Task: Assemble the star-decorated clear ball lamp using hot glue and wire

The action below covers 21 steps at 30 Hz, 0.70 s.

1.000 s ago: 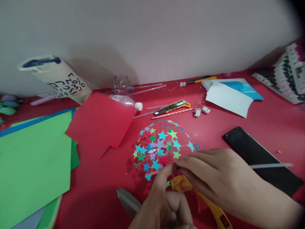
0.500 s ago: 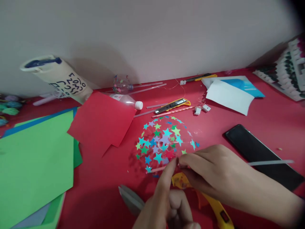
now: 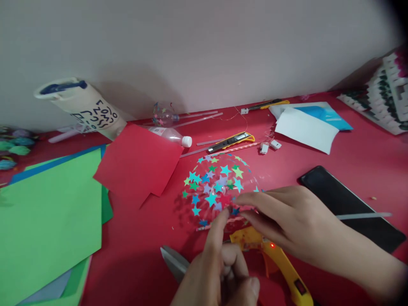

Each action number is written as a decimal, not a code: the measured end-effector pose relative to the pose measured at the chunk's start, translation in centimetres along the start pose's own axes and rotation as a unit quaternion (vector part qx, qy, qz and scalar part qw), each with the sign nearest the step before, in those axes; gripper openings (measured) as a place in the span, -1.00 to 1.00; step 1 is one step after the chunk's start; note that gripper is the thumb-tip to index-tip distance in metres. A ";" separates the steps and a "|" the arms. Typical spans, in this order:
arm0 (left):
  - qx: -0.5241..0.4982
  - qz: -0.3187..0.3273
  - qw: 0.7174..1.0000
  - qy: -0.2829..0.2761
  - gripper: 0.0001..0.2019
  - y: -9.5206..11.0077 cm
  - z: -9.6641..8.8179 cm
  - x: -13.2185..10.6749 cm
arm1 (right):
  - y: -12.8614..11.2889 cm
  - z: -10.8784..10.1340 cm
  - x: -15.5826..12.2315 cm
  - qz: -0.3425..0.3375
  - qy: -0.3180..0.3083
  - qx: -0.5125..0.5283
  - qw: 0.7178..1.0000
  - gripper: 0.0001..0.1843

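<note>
Right hand [image 3: 287, 221] pinches the starred ball [image 3: 219, 187], left hand [image 3: 219, 272] presses one finger; the lit glue gun [image 3: 283, 263] beneath could burn them.

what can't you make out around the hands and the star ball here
All head view:
Star ball: near side hidden by right hand and left hand; whether they pinch anything is unclear.
Yellow tool: front under the right hand, rear cut off by bottom edge.
Grey blades: handles behind the left hand.
Marker rack: cut by right edge, blurred.
</note>
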<state>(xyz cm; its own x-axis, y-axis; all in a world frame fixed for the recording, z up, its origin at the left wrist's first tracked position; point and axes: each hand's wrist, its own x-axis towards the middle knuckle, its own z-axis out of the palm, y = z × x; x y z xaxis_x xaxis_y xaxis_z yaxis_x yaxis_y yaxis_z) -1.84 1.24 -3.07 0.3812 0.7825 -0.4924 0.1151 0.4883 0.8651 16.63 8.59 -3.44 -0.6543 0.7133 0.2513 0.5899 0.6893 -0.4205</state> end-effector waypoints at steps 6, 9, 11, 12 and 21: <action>0.146 0.091 0.977 0.129 -0.32 -0.9 0.1 -0.1 | 0.0 -0.2 -0.3 -0.010 0.021 -0.016 1.000 -0.80; 0.209 0.116 0.957 0.165 -0.36 -1.0 0.2 0.1 | -0.1 -0.2 -0.2 -0.027 0.026 -0.018 0.999 -0.81; 0.235 0.129 0.949 0.165 -0.38 -1.1 0.2 0.2 | 0.0 -0.1 -0.2 -0.027 0.024 -0.019 0.999 -0.81; 0.239 0.136 0.947 0.165 -0.39 -1.2 0.3 0.3 | 0.1 -0.1 -0.2 -0.023 0.022 -0.019 0.999 -0.81; 0.245 0.166 0.936 0.191 -0.37 -1.8 0.2 1.0 | 0.7 -1.0 -0.1 0.023 0.032 -0.015 0.999 -0.85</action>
<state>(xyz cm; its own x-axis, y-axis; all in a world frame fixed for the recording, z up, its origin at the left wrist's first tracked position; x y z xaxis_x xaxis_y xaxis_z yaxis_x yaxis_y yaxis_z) -1.47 1.03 -5.08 0.1261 0.9864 -0.1057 0.4903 0.0306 0.8710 17.57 9.14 -2.85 -0.5959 0.7498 0.2875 0.6330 0.6589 -0.4065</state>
